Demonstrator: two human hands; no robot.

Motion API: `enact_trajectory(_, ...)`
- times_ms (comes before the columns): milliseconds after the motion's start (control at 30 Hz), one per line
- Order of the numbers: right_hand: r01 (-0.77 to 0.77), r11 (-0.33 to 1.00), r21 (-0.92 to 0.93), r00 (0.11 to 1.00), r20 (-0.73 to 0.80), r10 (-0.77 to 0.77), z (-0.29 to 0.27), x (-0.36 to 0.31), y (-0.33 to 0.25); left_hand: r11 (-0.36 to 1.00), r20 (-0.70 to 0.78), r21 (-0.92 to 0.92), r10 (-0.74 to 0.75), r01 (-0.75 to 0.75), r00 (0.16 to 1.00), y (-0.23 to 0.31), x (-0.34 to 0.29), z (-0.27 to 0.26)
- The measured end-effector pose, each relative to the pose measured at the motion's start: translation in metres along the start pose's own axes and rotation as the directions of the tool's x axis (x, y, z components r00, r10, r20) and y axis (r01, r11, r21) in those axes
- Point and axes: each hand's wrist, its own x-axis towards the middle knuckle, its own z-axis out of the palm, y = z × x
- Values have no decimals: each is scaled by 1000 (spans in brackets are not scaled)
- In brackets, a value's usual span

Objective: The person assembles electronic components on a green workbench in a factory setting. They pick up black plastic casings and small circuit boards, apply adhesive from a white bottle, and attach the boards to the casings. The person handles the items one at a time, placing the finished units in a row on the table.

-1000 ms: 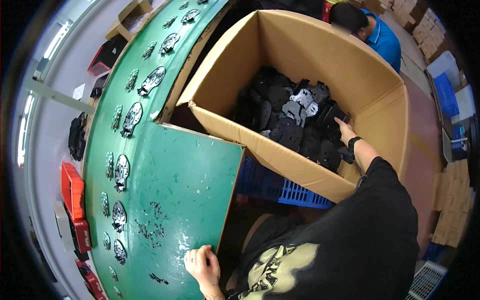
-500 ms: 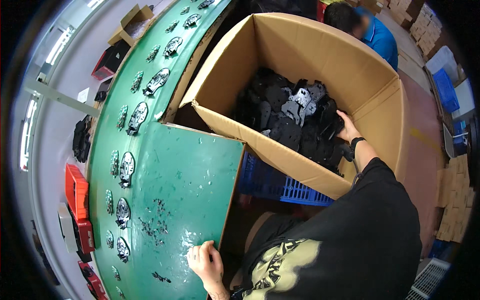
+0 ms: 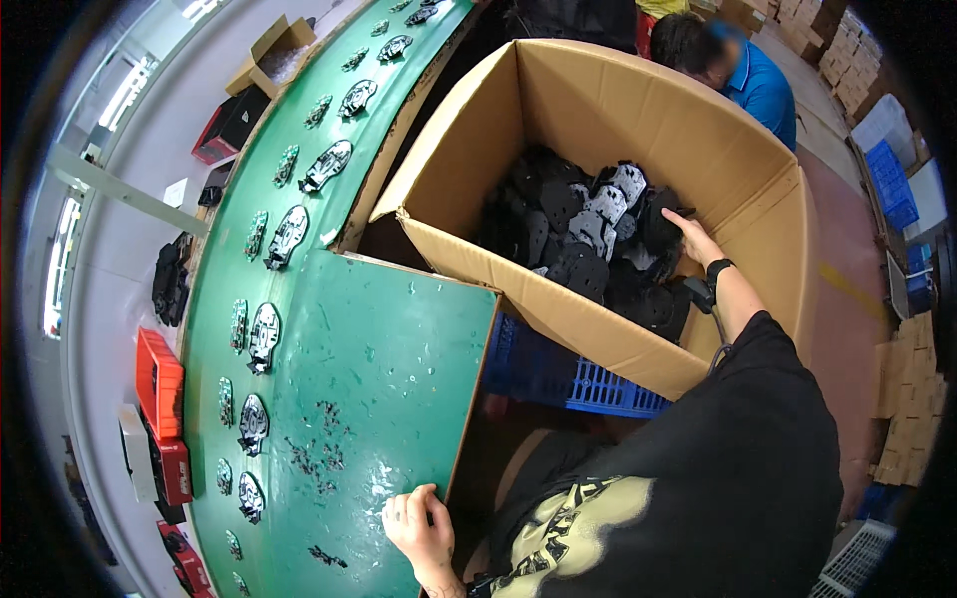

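Observation:
A large open cardboard box [image 3: 558, 299] holds a heap of black plastic shells [image 3: 578, 269], with a few grey-silver ones [image 3: 603, 214] on top. My right hand [image 3: 696, 239] reaches into the box at the heap's right side. Its thumb and fingers grip the edge of a rounded black plastic shell [image 3: 659, 221]; part of the fingers is hidden behind it. My left hand [image 3: 419, 528] rests at the edge of the green table [image 3: 399, 349], its fingers loosely curled with nothing visible in them. Small black bits [image 3: 319, 448] lie scattered on the table beyond that hand.
Along the green belt [image 3: 214, 329] on the left run rows of mouse-shaped bases [image 3: 264, 339] and small green circuit boards [image 3: 239, 327]. A blue plastic crate [image 3: 608, 389] sits under the box. Another person in a blue shirt [image 3: 763, 95] is behind the box. A red bin [image 3: 159, 384] stands left.
My right hand has shifted slightly up, and the rounded shell at its fingers now shows more clearly. The whole view has moved a little. My left hand stays curled at the table edge.

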Motion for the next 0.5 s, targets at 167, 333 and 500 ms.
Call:
enact_trajectory(167,-40,977,211,992,128,13,13,16,5,1000,22,5,-20,20,1000,-3,1,3)
enact_trajectory(333,-153,962,227,972,208,105,32,15,3,999,31,-6,-31,32,999,0,4,0)
enact_trajectory(500,-198,957,212,952,273,136,79,2,-24,999,41,-6,-41,41,998,-1,1,-1)
